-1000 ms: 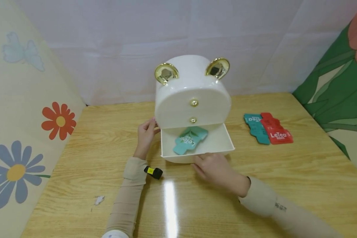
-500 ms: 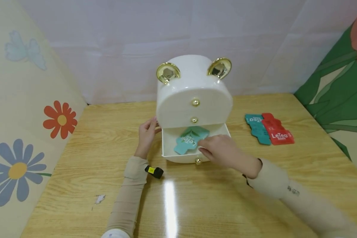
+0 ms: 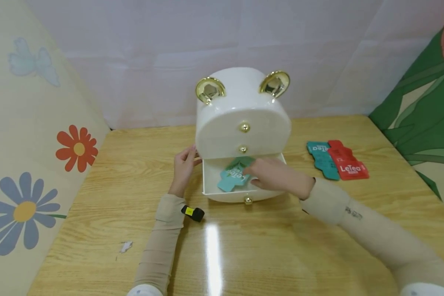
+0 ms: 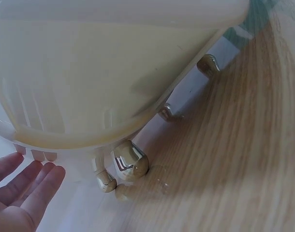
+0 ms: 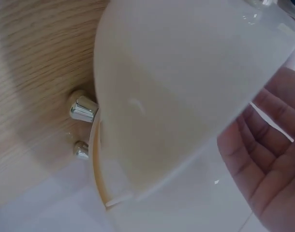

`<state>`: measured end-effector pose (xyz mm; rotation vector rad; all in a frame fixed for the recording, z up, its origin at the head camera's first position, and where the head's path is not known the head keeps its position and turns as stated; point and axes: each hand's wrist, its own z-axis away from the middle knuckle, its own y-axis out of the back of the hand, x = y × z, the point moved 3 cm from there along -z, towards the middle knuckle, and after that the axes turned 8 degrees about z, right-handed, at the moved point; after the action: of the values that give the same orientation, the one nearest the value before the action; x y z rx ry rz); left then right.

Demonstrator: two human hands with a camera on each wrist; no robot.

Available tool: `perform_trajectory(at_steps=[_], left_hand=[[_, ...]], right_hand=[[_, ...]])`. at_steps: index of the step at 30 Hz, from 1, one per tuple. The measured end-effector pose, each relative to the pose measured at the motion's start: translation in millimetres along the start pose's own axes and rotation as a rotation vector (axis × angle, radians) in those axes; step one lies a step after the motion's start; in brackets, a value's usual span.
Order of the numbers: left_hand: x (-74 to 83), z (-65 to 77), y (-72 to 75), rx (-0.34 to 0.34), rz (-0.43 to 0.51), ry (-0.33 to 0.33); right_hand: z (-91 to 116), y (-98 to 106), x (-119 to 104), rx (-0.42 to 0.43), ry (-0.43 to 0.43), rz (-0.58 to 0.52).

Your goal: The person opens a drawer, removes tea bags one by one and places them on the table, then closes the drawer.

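A white storage box [image 3: 240, 139] with gold bear ears and gold knobs stands on the table, its bottom drawer [image 3: 223, 197] pulled out. Inside the drawer lies a teal LeTea sachet [image 3: 231, 176]. My right hand [image 3: 275, 176] reaches over the drawer's right side, fingertips at the sachet's right part, which they cover. The right wrist view shows that hand [image 5: 271, 159] with its fingers extended past the drawer's edge. My left hand [image 3: 183, 170] is at the box's left side; in the left wrist view its straight fingers [image 4: 43, 191] touch the white wall.
To the right of the box lie a dark teal sachet [image 3: 322, 160] and a red LeTea sachet [image 3: 348, 162], overlapping. A black strap with a yellow tag [image 3: 193, 213] is near the left sleeve. Painted panels and a white cloth backdrop [image 3: 155, 61] border the table.
My right hand has left the knob of the bottom drawer and moved up and into the drawer, to the teal sachet. The left hand has stayed at the box's side.
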<state>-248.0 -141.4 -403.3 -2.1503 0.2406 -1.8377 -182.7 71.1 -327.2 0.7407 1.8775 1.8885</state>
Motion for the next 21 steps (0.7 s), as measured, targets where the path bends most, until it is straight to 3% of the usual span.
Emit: perform_trajectory(at_steps=[6, 13, 21], left_hand=[[-0.1, 0.6, -0.1, -0.002, 0.006, 0.005], [1.4, 0.5, 0.1, -0.008, -0.006, -0.001], [0.7, -0.5, 0.6, -0.009, -0.015, -0.002]], right_hand=[[-10, -6, 6, -0.061, 0.053, 0.040], [-21, -12, 13, -0.051, 0.161, 0.061], [-28, -21, 15, -0.119, 0.159, 0.124]])
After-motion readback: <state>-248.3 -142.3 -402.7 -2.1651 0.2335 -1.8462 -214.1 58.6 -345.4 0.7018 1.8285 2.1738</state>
